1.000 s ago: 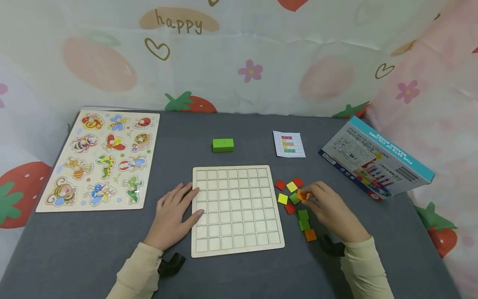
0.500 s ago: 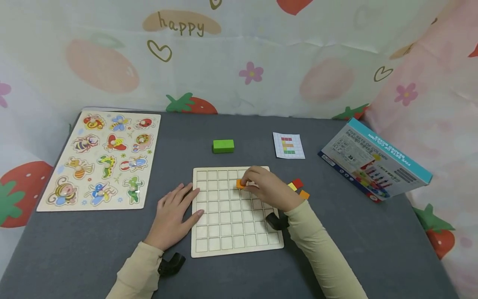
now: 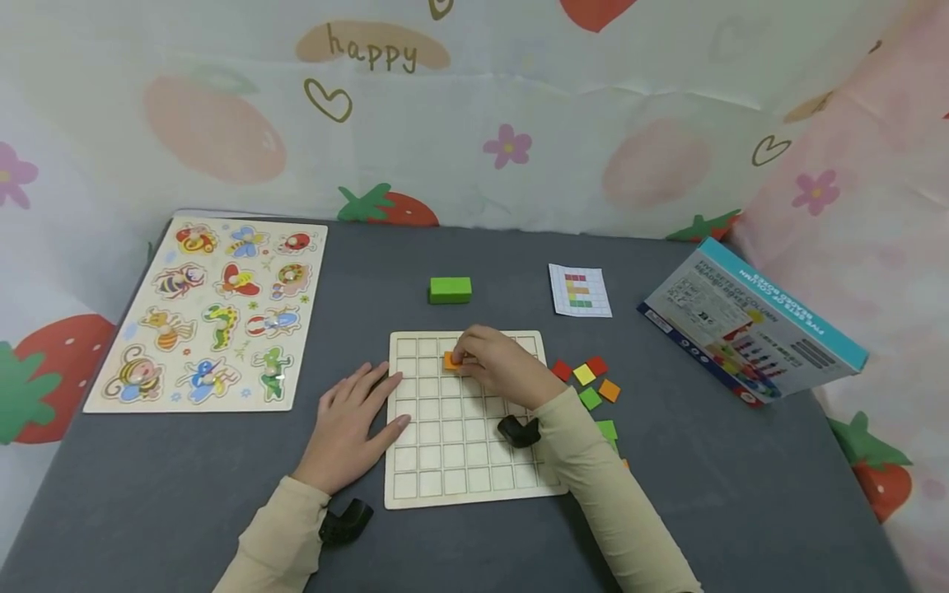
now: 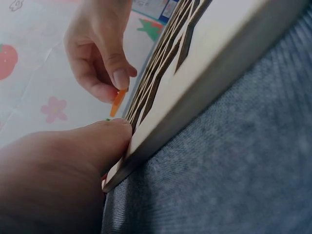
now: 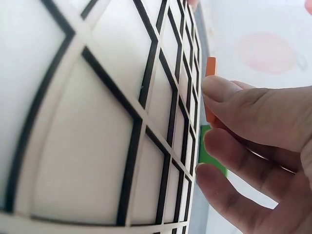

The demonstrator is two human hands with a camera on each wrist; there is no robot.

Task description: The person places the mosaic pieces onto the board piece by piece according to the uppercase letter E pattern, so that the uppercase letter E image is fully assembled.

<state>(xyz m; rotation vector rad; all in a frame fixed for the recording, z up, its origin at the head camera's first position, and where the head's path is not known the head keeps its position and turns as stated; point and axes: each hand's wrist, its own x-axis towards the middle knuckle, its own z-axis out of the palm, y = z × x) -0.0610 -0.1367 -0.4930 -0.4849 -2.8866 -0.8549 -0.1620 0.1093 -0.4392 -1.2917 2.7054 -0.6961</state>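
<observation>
Between thumb and fingers, my right hand (image 3: 495,362) pinches a thin orange square tile (image 3: 449,361) over the upper left part of a pale wooden grid board (image 3: 463,501). The right wrist view shows that tile (image 5: 210,66) on edge, close above the board's cells. My left hand (image 3: 352,428) lies with fingers spread along the board's left edge, fingertips and thumb on its rim. Right of the board, loose red, yellow, green and orange tiles (image 3: 610,390) lie on the table, some partly hidden by the right forearm.
A pattern card (image 3: 581,291) with a coloured grid lies beyond the board, and a green block (image 3: 450,290) sits behind it. An insect picture puzzle (image 3: 245,362) is at the left. A printed box (image 3: 749,329) stands at the right.
My right hand has come from the loose tiles leftward over the board, bringing the orange tile, and has moved further left since half a second ago. My left hand stays at the board's edge.
</observation>
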